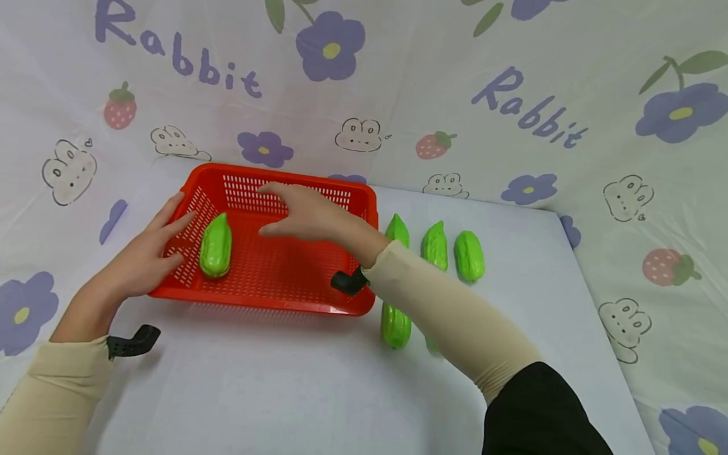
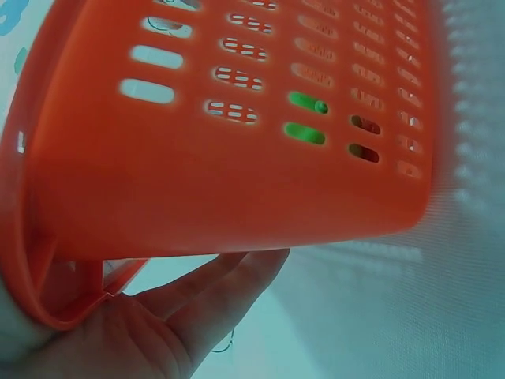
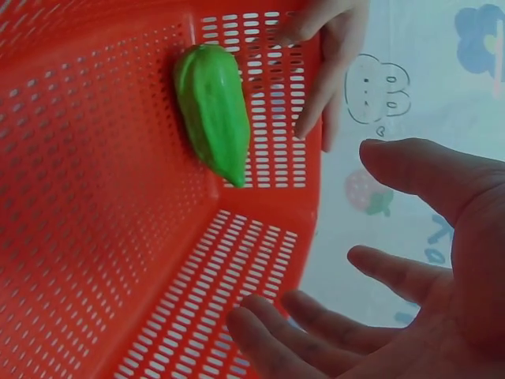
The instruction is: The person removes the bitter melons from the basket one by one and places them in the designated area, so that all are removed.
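A red plastic basket stands on the white-covered table. My left hand grips its left rim, some fingers over the inside and others outside the wall, as the left wrist view shows in part. Inside, near that end, lies one green bitter melon; the right wrist view shows its ridged, pointed form. My right hand hovers over the basket, holding nothing, its thumb and fingers spread apart.
Right of the basket lie several more bitter melons, some partly hidden beneath my right forearm. A patterned cloth hangs behind the table. Each wrist carries a black camera mount.
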Demonstrator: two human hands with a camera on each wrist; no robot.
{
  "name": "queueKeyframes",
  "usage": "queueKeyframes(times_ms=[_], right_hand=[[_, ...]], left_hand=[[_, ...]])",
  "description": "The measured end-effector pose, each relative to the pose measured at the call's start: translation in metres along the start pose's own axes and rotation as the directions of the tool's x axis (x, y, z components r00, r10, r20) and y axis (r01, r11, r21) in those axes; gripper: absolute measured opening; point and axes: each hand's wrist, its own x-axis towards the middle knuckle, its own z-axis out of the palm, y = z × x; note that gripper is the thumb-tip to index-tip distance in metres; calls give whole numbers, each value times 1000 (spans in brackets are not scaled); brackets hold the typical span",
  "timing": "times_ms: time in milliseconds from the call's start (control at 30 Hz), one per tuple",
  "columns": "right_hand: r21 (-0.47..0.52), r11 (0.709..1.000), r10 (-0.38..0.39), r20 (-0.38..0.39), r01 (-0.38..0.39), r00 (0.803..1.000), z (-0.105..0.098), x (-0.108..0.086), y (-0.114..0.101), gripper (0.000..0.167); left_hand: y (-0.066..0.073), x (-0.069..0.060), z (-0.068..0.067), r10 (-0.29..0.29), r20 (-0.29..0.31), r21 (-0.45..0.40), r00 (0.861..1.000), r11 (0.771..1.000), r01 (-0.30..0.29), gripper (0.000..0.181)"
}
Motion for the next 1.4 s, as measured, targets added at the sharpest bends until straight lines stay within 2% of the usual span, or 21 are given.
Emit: queueKeyframes(times_ms=[467, 833, 1400], right_hand=[[-17, 1000, -2, 53, 3, 999, 16, 26, -7, 73], [-18, 1000, -2, 56, 3, 998, 32, 50, -14, 67], [-59, 994, 95, 74, -91, 993, 66, 78, -16, 67]], left_hand=[[0, 0, 0, 1, -4, -1, 1000, 1000, -1, 74], [0, 0, 0, -6, 6, -3, 1000, 1000, 6, 74], [1, -1, 1, -6, -1, 3, 1000, 1000, 6, 73]])
